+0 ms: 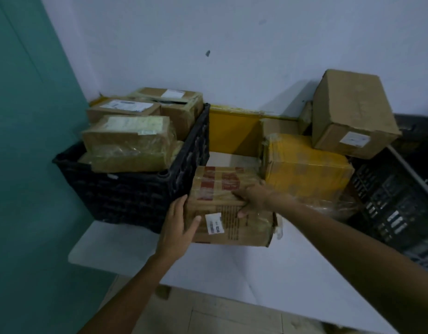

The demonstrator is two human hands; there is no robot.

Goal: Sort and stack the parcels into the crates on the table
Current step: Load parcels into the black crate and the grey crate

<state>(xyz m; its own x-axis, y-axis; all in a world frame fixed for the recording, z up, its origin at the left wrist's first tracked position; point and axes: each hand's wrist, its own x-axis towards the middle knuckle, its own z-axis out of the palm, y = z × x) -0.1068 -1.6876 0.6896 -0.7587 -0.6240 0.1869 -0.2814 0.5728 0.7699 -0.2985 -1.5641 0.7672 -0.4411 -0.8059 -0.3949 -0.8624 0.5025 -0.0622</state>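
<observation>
Brown red-taped parcel (246, 227) sits just right of a black crate (136, 196) filled with cardboard parcels (126, 141)

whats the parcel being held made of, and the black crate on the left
The held parcel: brown cardboard, matte, with printed text; glossy wrinkled clear tape over its top, apparently plastic. The black crate: probably moulded plastic, dull finish, judging by its slotted lattice walls.
</observation>
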